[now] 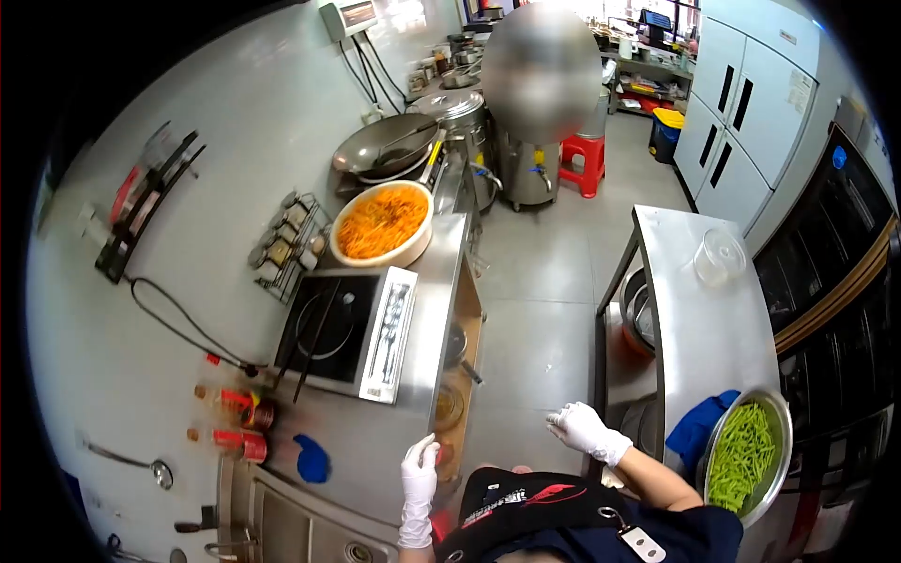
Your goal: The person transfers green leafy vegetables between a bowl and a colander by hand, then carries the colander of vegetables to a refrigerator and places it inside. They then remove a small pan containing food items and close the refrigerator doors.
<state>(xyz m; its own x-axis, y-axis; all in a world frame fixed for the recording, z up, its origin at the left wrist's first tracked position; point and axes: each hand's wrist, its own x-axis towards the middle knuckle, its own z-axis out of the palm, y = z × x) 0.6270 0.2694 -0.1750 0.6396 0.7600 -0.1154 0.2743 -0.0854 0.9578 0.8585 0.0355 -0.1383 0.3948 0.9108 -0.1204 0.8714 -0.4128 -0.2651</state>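
My left hand (419,477), in a white glove, hangs beside the edge of the left steel counter (361,460). Its fingers are a little apart and hold nothing. Over the aisle, near the right steel table (699,310), is my right hand (584,432), also gloved, with loosely bent fingers and nothing visible in them. A steel bowl (786,441) of cut green beans (743,457) sits at that table's near end. Beside the bowl lies a blue cloth (699,427). Another blue cloth (312,460) rests on the left counter.
Along the left counter stand an induction cooker (382,328) with long chopsticks (319,328) across it, a white basin (420,244) of shredded carrot, a wok (361,155) and sauce bottles (239,446). A sink (291,521) is at near left. Ahead are a person and a red stool (588,164).
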